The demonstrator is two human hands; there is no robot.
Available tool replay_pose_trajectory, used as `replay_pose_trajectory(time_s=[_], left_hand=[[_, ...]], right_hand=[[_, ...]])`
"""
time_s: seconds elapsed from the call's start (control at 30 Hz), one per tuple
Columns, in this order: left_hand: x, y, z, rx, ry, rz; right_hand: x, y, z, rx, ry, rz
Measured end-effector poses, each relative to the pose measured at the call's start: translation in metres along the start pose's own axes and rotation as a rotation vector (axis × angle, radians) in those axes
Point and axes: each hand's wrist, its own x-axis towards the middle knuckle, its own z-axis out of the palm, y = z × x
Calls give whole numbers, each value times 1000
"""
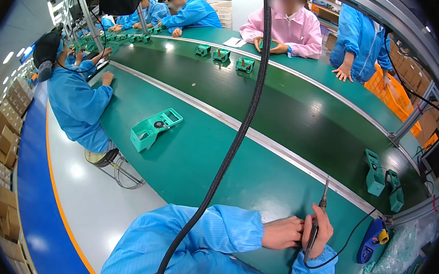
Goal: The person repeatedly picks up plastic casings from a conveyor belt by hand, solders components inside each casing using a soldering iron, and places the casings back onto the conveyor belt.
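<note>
Right hand closes around a pen-shaped power screwdriver, bit end pointing away from the body, over the near counter. Left hand lies just beside it, fingers bent toward the right hand; cannot tell whether they grip anything. Green housing sits on the same counter, well apart, to the left. Blue-and-yellow tool to the right, near a clear plastic bag. Two more green housings stand on the dark belt.
</note>
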Motion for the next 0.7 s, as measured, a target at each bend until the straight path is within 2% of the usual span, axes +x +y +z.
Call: replay_pose_trajectory(time_s=[0.03, 0.13, 0.2, 0.27, 0.4, 0.43, 0.47, 0.63, 0.7], left_hand=[[-5, 1, -5, 24, -13, -11], [-37, -4, -31, 279, 147, 28], [-69, -3, -66, 441, 213, -84], [-106, -15, -110, 651, 365, -145], [-187, 23, -205, 1128, 588, -497], [-220, 14, -224, 1098, 675, -555], [-244, 20, -234, 1242, 690, -683], [-328, 38, -269, 1448, 598, -1035], [-338, 36, -270, 1355, 581, -1095]], right_hand=[[0, 0, 0, -4, 10, 7], [0, -1, 1, -13, 33, 16], [1, -2, 1, -18, 40, 7], [1, -4, 1, -16, 32, 2], [0, -5, 2, -5, 20, -1], [-1, -5, 2, -4, 18, -6], [-2, -6, 2, -3, 15, -11], [-2, -10, 4, 8, -1, -35], [-3, -12, 5, 15, -2, -39]])
